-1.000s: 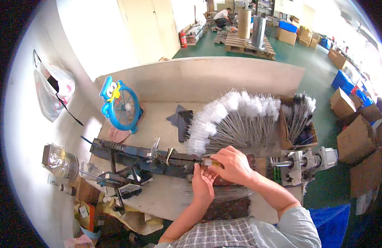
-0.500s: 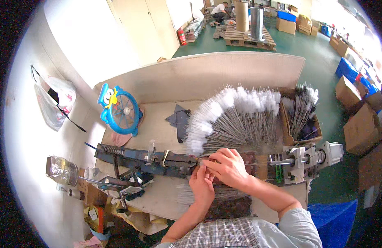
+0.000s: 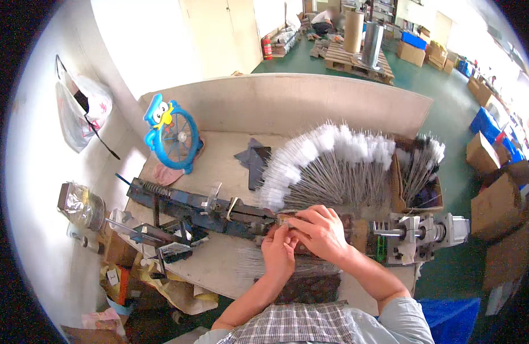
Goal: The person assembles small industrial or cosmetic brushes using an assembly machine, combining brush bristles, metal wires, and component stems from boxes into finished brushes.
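Left hand (image 3: 277,252) and right hand (image 3: 321,232) meet beside the dark bar (image 3: 246,220)

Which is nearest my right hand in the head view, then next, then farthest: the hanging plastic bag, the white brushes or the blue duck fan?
From the right hand:
1. White brushes, just beyond it.
2. Blue duck fan, left and beyond.
3. Hanging plastic bag, far left.

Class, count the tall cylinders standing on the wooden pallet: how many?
2: a tan cylinder and a silver cylinder just to its right. Others could be hidden behind.
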A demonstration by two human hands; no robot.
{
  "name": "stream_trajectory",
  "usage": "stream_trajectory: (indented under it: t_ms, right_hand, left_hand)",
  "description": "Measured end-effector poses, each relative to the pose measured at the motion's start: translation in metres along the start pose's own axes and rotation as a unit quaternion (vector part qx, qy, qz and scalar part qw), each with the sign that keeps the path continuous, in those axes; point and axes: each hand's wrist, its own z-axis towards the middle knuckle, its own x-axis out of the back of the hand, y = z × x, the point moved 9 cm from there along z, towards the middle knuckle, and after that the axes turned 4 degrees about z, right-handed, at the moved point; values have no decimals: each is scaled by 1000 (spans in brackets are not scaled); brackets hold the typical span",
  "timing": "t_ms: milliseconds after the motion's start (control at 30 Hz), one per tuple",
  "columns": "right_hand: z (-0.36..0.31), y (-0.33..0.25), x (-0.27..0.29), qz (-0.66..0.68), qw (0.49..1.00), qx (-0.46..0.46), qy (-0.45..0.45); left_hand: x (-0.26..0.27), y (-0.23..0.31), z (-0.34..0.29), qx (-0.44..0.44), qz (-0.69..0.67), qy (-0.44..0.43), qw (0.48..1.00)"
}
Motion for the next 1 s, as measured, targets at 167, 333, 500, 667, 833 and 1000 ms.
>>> stream_trajectory:
  t_ms: [167, 333, 500, 667, 833, 1000]
  right_hand:
    - [1, 0, -1, 6, 1000, 8, -8]
    - [5, -3, -6, 28, 999, -17, 4]
    - [5, -1, -14, 26, 999, -26, 10]
    - [6, 0, -14, 31, 999, -32, 8]
    - [7, -3, -15, 28, 999, -29, 12]
    - [6, -4, -5, 11, 998, -50, 38]
  left_hand:
    - [5, -6, -1, 31, -21, 32, 999]
    - [-3, -4, -1, 36, -69, -23, 997]
    - [4, -9, 4, 53, -87, -19, 995]
    - [-2, -6, 1, 51, -80, -23, 995]
    - [4, -7, 2, 57, -80, -17, 995]
    - [-3, -3, -4, 49, -78, -2, 996]
